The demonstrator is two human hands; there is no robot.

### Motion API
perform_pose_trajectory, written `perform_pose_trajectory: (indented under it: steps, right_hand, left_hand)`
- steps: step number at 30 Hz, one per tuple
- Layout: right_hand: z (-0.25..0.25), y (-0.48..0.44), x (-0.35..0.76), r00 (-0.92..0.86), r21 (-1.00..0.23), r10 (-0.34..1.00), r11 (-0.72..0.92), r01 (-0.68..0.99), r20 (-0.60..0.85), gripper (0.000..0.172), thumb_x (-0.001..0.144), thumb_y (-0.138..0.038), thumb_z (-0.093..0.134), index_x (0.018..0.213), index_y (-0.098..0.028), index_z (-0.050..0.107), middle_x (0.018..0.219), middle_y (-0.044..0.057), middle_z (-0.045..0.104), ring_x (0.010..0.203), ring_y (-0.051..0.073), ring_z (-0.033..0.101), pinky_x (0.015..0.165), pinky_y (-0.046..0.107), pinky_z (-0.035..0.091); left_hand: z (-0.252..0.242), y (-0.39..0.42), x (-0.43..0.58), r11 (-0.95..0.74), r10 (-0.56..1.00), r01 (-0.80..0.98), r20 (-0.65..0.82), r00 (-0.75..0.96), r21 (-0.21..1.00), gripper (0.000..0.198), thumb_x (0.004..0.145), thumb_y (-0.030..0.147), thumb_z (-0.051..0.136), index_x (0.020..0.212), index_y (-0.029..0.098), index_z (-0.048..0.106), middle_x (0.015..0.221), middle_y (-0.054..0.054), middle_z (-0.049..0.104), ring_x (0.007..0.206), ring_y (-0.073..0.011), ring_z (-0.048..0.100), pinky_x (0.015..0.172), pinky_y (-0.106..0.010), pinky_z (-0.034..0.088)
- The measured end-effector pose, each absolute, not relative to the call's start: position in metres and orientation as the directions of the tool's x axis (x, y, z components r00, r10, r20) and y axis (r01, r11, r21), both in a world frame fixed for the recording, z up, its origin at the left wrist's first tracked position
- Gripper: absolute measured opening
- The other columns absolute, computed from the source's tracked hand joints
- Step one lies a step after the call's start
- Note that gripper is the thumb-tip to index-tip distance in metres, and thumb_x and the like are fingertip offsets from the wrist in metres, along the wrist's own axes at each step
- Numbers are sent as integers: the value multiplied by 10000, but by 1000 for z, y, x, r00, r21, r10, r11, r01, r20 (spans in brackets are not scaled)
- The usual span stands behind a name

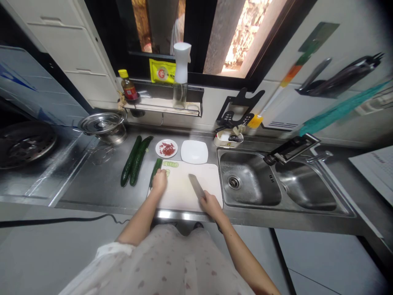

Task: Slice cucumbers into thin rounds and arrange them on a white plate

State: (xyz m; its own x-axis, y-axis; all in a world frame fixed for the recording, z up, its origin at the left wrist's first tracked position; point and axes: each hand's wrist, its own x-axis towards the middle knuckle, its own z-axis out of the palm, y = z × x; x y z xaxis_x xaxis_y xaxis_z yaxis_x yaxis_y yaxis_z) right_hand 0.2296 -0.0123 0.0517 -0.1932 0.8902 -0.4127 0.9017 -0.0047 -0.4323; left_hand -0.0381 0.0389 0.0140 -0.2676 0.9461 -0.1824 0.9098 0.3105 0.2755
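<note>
A white cutting board lies on the steel counter in front of me. My left hand is closed over a dark green cucumber at the board's left edge. Several thin cucumber slices lie in a row along the board's far edge. My right hand grips the handle of a knife, whose blade points up and left over the bare middle of the board, apart from the cucumber.
Two whole cucumbers lie on the counter left of the board. Behind the board stand a small plate of chopped red chilli and an empty white square plate. A double sink lies right; a steel pot sits at back left.
</note>
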Motion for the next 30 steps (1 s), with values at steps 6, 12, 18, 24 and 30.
perform_pose_trajectory:
  steps: [6,12,18,24,30]
  right_hand:
    - [52,-12,229,-200,-436,890,1,900,-410,200,880,-167,459,1043,-171,574,772,32,637,717,156,548,608,235,282]
    - [52,-14,229,-199,-400,889,20,916,-411,204,891,-179,440,1051,-172,567,812,50,649,726,159,553,611,243,277]
    - [57,-18,226,-203,-340,879,50,939,-432,192,904,-209,426,1047,-192,552,861,51,659,767,159,569,615,242,274]
    - [58,-23,225,-237,-324,873,97,941,-427,183,914,-205,420,1051,-183,540,905,69,667,795,162,579,634,243,280]
    - [57,-24,225,-229,-314,874,93,945,-430,170,917,-214,415,1043,-188,528,917,63,665,817,161,582,634,239,277]
  left_hand:
    - [13,37,-38,316,944,899,-192,-268,304,327,945,167,352,1083,176,648,1033,-120,602,934,-205,625,844,-290,443]
    - [19,36,-33,305,952,883,-140,-272,358,305,916,208,444,1175,226,605,1143,-104,591,1008,-214,608,876,-301,443]
    - [26,47,-21,234,972,871,-93,-215,432,321,901,255,468,1197,241,592,1201,-76,591,1070,-216,581,915,-303,439]
    - [35,74,-14,180,982,898,-122,-142,402,342,896,253,470,1220,240,583,1198,-94,575,1067,-227,569,893,-306,446]
    - [39,97,-13,127,975,943,-214,-62,306,316,918,264,436,1167,193,618,1186,-137,545,1051,-252,562,876,-334,445]
